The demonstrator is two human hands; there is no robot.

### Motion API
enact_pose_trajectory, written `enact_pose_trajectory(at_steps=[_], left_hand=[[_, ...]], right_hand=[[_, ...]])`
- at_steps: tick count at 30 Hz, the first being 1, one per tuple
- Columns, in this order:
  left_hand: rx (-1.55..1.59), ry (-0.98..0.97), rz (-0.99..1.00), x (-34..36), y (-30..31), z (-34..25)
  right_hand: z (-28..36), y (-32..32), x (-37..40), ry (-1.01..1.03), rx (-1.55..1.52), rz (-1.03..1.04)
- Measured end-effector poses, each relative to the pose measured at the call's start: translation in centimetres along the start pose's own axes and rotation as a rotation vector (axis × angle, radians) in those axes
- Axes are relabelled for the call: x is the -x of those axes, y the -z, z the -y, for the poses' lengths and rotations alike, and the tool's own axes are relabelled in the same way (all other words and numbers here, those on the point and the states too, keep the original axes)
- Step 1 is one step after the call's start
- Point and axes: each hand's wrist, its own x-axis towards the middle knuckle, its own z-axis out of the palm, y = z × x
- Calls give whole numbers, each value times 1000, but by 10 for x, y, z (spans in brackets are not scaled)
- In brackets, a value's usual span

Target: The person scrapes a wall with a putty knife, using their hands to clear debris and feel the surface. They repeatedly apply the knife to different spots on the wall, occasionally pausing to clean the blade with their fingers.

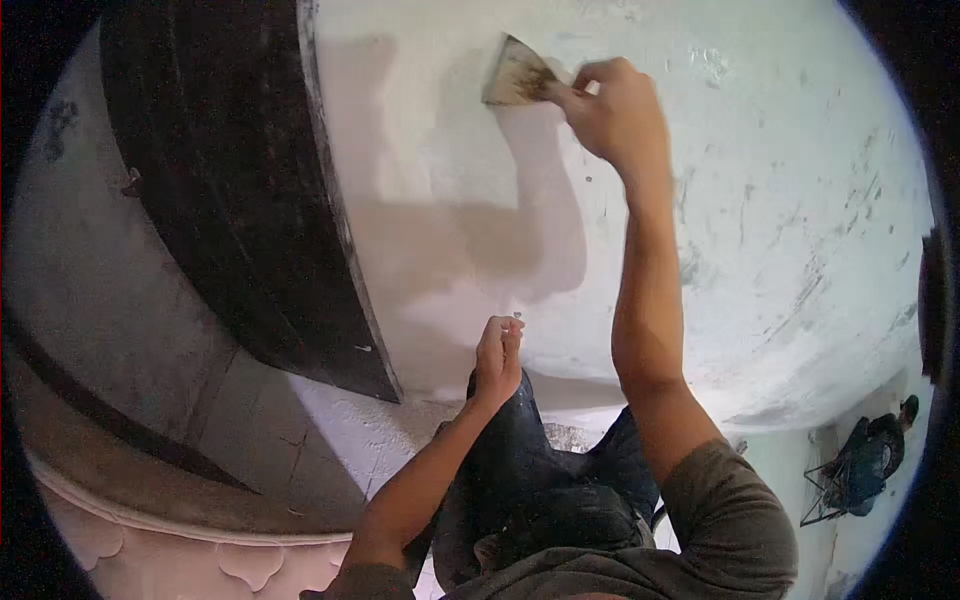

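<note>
In the head view, my right hand (620, 115) grips a putty knife (520, 76) by its handle, high up on the pale wall (760, 250). Its wide blade is stained brown and dark, points to the left and lies at or close to the wall surface. My left hand (498, 358) is lower down, in front of my knee, with its fingers curled in. Something small and pale shows at those fingertips, too small to name. Shadows of my arm and the knife fall on the wall between the hands.
A dark door-like panel (235, 200) borders the wall on the left. Below it is the tiled floor (335, 430), and a pink tufted piece of furniture (200, 565) stands at bottom left. At far right, a person (880, 445) sits on a folding chair (835, 485).
</note>
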Motion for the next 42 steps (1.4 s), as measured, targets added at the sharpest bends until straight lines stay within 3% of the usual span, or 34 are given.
enact_pose_trajectory(at_steps=[5,7,11,15,20,24,27,29,31,34,37,42], left_hand=[[-21,106,68,0,3,-8],[-27,78,50,-1,2,-4],[-36,16,48,1,1,3],[-33,45,76,-1,5,-8],[-21,77,68,1,1,-5],[-25,-15,35,-2,3,-4],[-17,3,41,1,2,-2],[-42,53,63,0,2,-2],[-46,23,59,1,0,-3],[-51,4,46,-1,1,-4],[-53,45,70,2,1,-6],[2,61,45,0,1,-4]], right_hand=[[-3,9,5,28,-25,-18],[-4,21,6,39,-36,51],[2,-10,-4,91,57,-48],[4,28,7,34,2,38],[0,-24,-12,140,7,-95],[12,23,3,61,-12,44],[10,-1,-10,60,30,-2],[4,4,-10,25,62,53],[-5,11,-4,122,29,14],[-8,22,5,80,-16,-36],[2,-13,-8,89,78,-56],[-23,15,26,71,-186,-21]])
